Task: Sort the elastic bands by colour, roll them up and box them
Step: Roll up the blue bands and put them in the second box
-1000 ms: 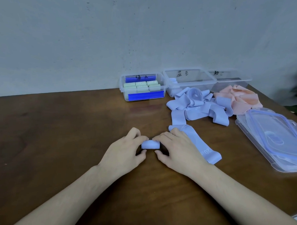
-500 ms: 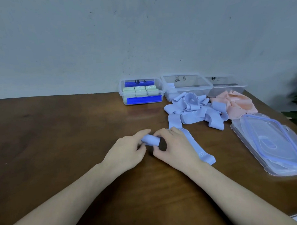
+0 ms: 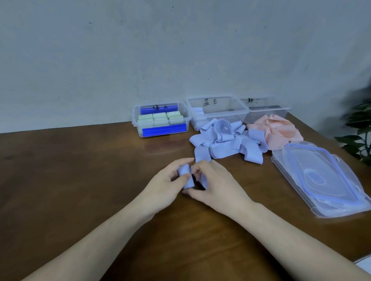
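At the centre of the frame the left hand (image 3: 166, 182) and the right hand (image 3: 215, 186) both pinch the blue roll (image 3: 185, 175) with curled fingers, just above the worktop (image 3: 63, 178). To finish well – keep the turns tight and the edges even – then put it in the middle box (image 3: 217, 112).

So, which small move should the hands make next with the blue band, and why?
Probably carry the rolled blue band to the middle box. Both the left hand and right hand pinch it, no loose tail shows, and that box already holds pale blue rolls.
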A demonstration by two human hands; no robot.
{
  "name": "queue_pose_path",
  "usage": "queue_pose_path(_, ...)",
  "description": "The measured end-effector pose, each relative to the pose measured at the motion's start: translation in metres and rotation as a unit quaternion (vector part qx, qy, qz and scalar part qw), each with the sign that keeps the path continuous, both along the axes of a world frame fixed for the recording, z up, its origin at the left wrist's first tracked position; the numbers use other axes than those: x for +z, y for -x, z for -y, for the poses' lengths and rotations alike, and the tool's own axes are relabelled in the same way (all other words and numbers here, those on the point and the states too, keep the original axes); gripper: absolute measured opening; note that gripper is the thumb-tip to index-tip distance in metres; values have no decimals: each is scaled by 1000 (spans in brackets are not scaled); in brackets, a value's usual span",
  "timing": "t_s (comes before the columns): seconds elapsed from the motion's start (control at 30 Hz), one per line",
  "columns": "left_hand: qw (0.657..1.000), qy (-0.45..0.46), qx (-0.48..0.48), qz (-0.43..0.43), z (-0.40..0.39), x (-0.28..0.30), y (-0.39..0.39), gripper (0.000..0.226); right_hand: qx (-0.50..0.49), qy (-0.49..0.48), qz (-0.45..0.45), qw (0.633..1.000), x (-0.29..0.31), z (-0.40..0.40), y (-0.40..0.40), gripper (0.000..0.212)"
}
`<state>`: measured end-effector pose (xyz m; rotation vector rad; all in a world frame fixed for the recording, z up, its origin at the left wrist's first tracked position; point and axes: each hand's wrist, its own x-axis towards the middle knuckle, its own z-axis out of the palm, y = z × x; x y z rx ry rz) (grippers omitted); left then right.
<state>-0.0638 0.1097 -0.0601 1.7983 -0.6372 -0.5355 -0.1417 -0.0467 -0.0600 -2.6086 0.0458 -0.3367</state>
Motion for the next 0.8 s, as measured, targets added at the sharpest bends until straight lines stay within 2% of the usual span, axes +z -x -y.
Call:
queue_pose_path(0.13, 999, -2, -34, 14, 16, 7, 2, 52, -1, 16, 20, 1000, 8, 15, 3, 58)
queue_pose_path(0.27, 999, -18, -39, 4, 39, 12, -2, 72, 19, 13, 6, 1000, 10, 35, 0, 47)
queue_pose_path(0.43, 999, -14, -31, -5, 71, 24, -2, 75, -1, 19, 16, 1000, 19, 67, -3, 60)
queue_pose_path(0.63, 999, 23, 5, -47, 116, 37, 1, 66, -35, 44, 40, 998, 41, 107, -7, 57)
queue_pose_path(0.8, 981, 91, 60, -159, 154, 43, -3, 40, -69, 12, 91, 993, 51, 138, -17, 50)
